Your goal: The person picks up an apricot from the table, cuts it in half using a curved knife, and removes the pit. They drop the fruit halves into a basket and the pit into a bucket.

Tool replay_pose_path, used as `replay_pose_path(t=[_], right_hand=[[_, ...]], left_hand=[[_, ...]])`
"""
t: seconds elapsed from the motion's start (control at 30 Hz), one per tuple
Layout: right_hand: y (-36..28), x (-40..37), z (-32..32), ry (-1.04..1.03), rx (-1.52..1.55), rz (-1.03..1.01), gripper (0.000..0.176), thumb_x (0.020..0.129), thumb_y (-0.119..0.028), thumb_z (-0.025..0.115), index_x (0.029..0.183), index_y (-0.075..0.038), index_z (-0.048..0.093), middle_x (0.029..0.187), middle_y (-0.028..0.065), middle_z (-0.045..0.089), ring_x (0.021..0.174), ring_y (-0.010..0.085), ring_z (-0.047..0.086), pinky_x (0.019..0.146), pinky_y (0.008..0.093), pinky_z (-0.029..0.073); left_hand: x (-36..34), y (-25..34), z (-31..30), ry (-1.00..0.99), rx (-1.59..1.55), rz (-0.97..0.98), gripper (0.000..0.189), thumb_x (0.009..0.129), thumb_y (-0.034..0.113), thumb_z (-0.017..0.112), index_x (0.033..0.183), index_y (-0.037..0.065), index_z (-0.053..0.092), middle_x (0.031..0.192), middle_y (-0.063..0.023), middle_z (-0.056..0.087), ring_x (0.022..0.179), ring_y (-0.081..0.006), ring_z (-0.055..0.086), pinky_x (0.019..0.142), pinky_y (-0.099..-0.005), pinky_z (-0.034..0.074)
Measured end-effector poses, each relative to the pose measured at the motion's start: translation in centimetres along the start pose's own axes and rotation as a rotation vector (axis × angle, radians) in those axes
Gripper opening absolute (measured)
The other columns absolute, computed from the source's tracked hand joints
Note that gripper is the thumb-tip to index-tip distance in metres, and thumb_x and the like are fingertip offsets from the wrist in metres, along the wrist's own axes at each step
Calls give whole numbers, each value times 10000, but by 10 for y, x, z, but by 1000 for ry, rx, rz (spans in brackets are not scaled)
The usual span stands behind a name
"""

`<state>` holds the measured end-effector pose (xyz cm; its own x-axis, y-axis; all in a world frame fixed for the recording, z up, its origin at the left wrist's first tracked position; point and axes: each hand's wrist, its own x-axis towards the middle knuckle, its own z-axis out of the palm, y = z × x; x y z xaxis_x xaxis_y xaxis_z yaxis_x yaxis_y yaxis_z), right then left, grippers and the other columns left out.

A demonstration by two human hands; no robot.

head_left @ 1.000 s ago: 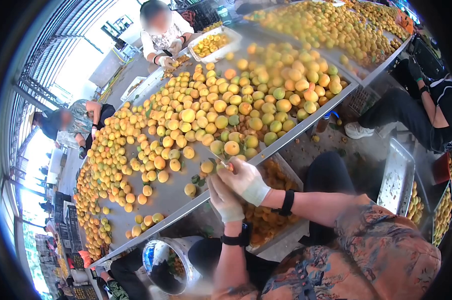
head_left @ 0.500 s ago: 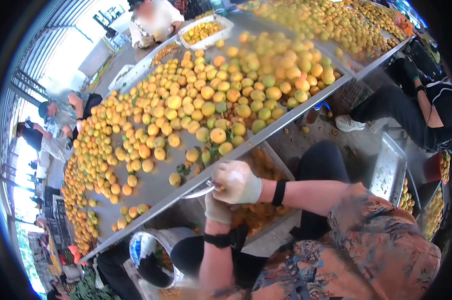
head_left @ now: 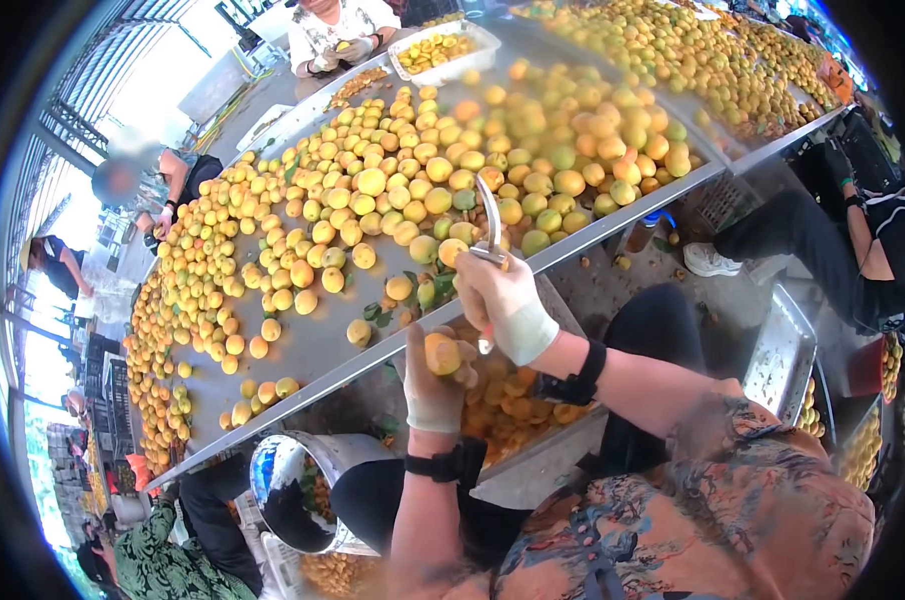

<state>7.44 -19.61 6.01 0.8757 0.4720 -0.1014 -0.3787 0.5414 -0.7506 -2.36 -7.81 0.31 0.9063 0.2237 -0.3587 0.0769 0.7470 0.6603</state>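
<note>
My gloved left hand (head_left: 429, 385) is below the table edge, fingers closed around a yellow apricot (head_left: 441, 353). To its right and slightly higher, my gloved right hand (head_left: 511, 308) grips a hooked knife (head_left: 491, 215), its curved blade pointing up over the fruit; a bit of red handle shows under the fist. The blade is apart from the held apricot. Beneath both hands stands a crate (head_left: 518, 452) of orange fruit pieces, partly hidden by my hands and wrists. Loose apricots (head_left: 371, 181) cover much of the metal table (head_left: 338, 335) in front of me.
A raised metal rim (head_left: 613, 222) runs along the table's near side. By my left knee a shiny bucket (head_left: 318, 450) lies tilted. Across the table are a white tray (head_left: 488, 52) of fruit and a person (head_left: 338, 35) handling fruit. Another person's leg (head_left: 783, 215) is at right.
My hands, close together before, are now apart. The right hand has moved up and right, its knife blade swung from pointing left to upward. The apricot in my left hand now shows.
</note>
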Motion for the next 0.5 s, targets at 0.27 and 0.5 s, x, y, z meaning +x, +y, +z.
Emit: replay_pose_path(t=[0.27, 0.5], right_hand=[[11, 18, 10, 25, 420, -20, 214, 949, -93, 578, 760, -99, 476, 544, -11, 448, 385, 95, 387, 361, 251, 298], [22, 39, 9, 77, 460, -54, 187, 962, -138, 558, 780, -132, 514, 535, -43, 411, 366, 88, 334, 342, 253, 262]], left_hand=[[15, -36, 4, 182, 1196, 957, 382, 1040, 385, 477, 1165, 29, 536, 973, -72, 588, 852, -156, 586, 747, -299, 521], [25, -41, 22, 365, 1189, 1068, 634, 732, -30, 732, 1275, 1, 406, 1058, -148, 620, 977, -324, 614, 872, -393, 482]])
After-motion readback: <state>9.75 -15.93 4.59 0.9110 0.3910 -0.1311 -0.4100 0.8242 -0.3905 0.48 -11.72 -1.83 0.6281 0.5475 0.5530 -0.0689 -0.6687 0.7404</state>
